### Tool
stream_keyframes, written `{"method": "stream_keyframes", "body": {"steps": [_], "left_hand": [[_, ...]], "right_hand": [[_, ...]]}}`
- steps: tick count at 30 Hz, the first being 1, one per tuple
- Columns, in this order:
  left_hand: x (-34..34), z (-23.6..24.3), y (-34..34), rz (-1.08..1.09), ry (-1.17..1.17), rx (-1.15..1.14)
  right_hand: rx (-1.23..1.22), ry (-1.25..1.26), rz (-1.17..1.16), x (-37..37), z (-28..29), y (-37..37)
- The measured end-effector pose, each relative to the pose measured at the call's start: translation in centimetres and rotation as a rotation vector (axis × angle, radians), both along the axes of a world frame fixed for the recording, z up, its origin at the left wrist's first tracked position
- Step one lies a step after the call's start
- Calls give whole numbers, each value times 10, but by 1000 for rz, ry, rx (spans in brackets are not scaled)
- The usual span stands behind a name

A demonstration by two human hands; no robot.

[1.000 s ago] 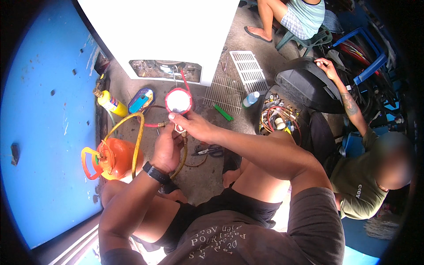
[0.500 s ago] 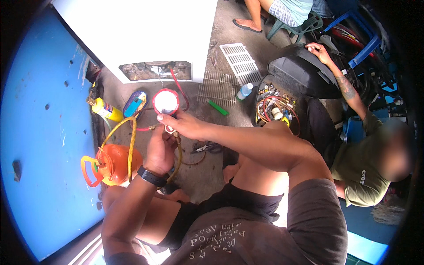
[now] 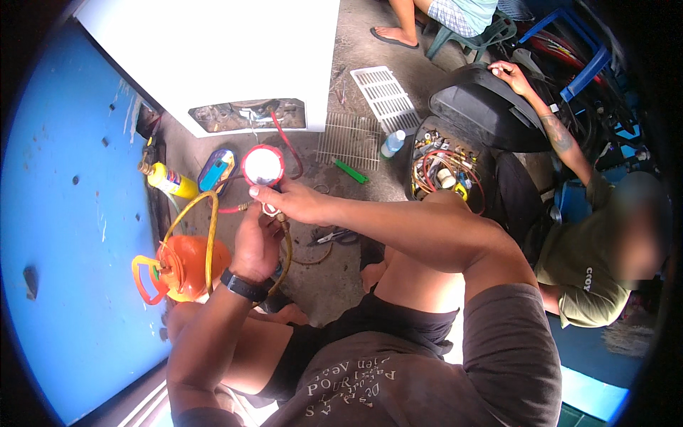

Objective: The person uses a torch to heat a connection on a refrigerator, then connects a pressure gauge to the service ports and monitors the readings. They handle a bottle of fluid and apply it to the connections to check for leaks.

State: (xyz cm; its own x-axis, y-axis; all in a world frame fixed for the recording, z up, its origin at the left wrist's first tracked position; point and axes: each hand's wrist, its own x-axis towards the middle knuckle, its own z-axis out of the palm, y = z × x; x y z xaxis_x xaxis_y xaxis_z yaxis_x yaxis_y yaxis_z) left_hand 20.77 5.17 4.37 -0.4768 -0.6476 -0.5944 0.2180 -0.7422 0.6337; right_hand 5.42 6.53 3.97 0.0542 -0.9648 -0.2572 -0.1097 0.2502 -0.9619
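A blue panel (image 3: 71,235) stood along the left side, and a white appliance (image 3: 213,57), with an opening low in its near end, filled the upper middle. On the right, a co-worker (image 3: 587,270) in an olive shirt had a hand on the raised lid of a black case (image 3: 477,99), in which lay small fittings and coiled tubing (image 3: 447,165). An orange cylinder (image 3: 196,267) with a looped handle was near the person's left knee, a yellow hose (image 3: 211,242) arching past its side. A slotted white grille (image 3: 385,98) lay on the floor, just beside a wire rack (image 3: 345,140). Farther left was a yellow canister (image 3: 173,182).

The right grip (image 3: 299,203) was wrapped about the lower side of a red-rimmed gauge (image 3: 263,166), thumb at its edge, holding it in front of the appliance's opening. The left grip (image 3: 256,245) was closed on the valve body (image 3: 270,208) under the gauge, though exactly where its fingertips pressed was hard to make out. A red hose (image 3: 284,139) ran from the opening and curved beside the gauge. Smaller still, a clear bottle (image 3: 393,144) stood by the rack, and a green strip-like piece (image 3: 351,171) lay near it.
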Motion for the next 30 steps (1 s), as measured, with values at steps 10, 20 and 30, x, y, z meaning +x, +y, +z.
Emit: {"method": "stream_keyframes", "body": {"steps": [10, 20, 30], "left_hand": [[4, -12, -4, -22, 2, 14], [3, -8, -3, -24, 13, 2], [4, -10, -4, -41, 9, -6]], "right_hand": [[-9, 33, 20, -2, -2, -2], [49, -24, 67, -4, 8, 0], [2, -52, 79, -5, 17, 2]]}}
